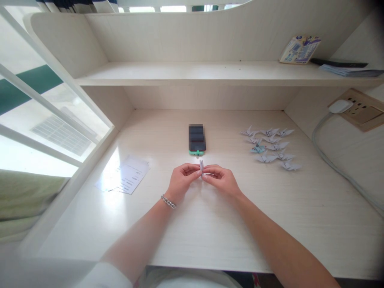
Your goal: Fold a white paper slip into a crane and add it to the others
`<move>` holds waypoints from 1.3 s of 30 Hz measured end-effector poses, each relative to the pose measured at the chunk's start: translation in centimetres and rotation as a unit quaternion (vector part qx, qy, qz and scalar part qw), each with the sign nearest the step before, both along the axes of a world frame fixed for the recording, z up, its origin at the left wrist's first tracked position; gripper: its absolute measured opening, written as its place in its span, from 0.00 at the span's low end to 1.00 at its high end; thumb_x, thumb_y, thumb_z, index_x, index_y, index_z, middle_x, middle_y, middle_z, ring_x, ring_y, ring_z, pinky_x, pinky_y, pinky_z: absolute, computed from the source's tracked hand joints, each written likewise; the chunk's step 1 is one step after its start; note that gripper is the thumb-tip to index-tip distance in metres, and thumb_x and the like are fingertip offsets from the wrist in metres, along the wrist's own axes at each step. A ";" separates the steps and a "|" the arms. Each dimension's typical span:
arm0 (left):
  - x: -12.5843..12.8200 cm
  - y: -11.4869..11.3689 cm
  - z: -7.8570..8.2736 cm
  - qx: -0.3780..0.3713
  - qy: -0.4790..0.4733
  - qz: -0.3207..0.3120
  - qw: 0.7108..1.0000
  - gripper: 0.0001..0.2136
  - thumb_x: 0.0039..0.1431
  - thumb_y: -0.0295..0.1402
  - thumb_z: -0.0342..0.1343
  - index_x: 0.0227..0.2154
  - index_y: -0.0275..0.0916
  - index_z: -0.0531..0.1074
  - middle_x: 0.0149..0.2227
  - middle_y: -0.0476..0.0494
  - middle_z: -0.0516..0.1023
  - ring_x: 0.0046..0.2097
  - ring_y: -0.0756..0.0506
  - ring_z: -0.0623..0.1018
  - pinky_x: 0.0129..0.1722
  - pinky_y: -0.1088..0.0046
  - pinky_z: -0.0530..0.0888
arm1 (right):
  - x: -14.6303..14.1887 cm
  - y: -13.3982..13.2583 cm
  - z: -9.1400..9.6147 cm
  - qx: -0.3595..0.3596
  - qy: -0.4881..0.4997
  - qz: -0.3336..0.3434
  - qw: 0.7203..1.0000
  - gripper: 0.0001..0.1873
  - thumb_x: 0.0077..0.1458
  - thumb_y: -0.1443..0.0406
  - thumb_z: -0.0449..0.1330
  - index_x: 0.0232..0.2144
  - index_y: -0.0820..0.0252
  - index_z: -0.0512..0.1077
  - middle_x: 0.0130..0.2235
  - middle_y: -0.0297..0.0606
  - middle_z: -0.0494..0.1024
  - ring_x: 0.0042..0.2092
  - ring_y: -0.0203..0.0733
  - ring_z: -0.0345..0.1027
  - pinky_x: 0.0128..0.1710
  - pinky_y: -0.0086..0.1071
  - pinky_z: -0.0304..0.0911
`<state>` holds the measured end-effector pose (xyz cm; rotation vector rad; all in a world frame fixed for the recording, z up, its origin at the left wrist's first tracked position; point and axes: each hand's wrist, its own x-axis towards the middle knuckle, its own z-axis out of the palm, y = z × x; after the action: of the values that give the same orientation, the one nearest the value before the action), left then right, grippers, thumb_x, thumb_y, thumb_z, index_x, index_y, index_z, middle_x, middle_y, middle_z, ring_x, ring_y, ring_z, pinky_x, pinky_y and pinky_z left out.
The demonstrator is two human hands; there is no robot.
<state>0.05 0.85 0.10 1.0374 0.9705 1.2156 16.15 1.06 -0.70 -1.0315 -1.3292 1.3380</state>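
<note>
Between my fingertips, a little above the desk, is a small folded piece of white paper (201, 165), held upright and narrow. My left hand (184, 178), with a chain bracelet on its wrist, pinches it from the left. From the other side my right hand (222, 179) pinches the same paper between thumb and fingers. Its lower part is partly hidden by my fingertips. Just beyond it lies a phone (197, 138) with a green edge, its screen blurred. Several folded paper cranes (271, 147) sit in a cluster on the right, one of them bluish.
Printed paper slips (133, 176) lie on the desk (192, 236) at left, partly under glare. A shelf (180, 74) spans the back, with a small packet (300, 50) on it. At right, a charger (340, 106) and cable are plugged into a wall socket (364, 114).
</note>
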 end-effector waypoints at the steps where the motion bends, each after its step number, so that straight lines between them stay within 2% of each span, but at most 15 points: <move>1: 0.0 0.0 0.0 0.001 0.001 0.002 1.000 0.08 0.45 0.31 0.62 0.30 0.34 0.74 0.38 0.39 0.77 0.39 0.45 0.75 0.41 0.67 0.71 | 0.0 0.0 0.0 0.003 -0.002 -0.002 1.000 0.09 0.43 0.63 0.65 0.31 0.57 0.77 0.40 0.41 0.74 0.44 0.45 0.69 0.44 0.38 0.67; 14: 0.1 -0.2 0.4 -0.008 -0.011 -0.023 1.000 0.09 0.44 0.29 0.63 0.30 0.34 0.73 0.38 0.40 0.77 0.42 0.44 0.76 0.44 0.64 0.71 | 0.2 0.0 0.0 0.027 -0.002 -0.009 1.000 0.08 0.46 0.62 0.63 0.32 0.56 0.77 0.41 0.42 0.74 0.45 0.47 0.68 0.43 0.39 0.66; 25: 0.1 -0.2 0.5 -0.005 -0.023 -0.007 1.000 0.08 0.42 0.27 0.64 0.29 0.34 0.74 0.42 0.39 0.74 0.41 0.45 0.75 0.43 0.66 0.72 | 0.1 -0.1 0.2 0.047 0.003 0.004 0.999 0.07 0.49 0.64 0.61 0.34 0.56 0.77 0.42 0.42 0.74 0.47 0.46 0.67 0.45 0.40 0.64; 34: -0.2 0.0 0.3 0.016 0.066 0.018 0.998 0.08 0.45 0.32 0.62 0.30 0.35 0.74 0.34 0.42 0.76 0.37 0.46 0.75 0.37 0.70 0.72 | 0.0 0.0 0.2 0.037 0.006 -0.025 0.999 0.08 0.47 0.63 0.63 0.33 0.58 0.75 0.39 0.40 0.73 0.40 0.42 0.69 0.40 0.35 0.65; 39: 0.0 -0.2 0.3 0.035 0.109 0.003 0.993 0.09 0.47 0.34 0.61 0.31 0.35 0.74 0.34 0.41 0.76 0.36 0.46 0.75 0.37 0.69 0.72 | -0.1 -0.1 0.2 -0.011 -0.003 -0.014 1.000 0.14 0.45 0.59 0.64 0.34 0.59 0.73 0.37 0.40 0.75 0.38 0.43 0.70 0.39 0.37 0.67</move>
<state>0.04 0.66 0.43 1.2432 1.1053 1.1649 16.05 0.93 -0.45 -1.0652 -1.3020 1.3318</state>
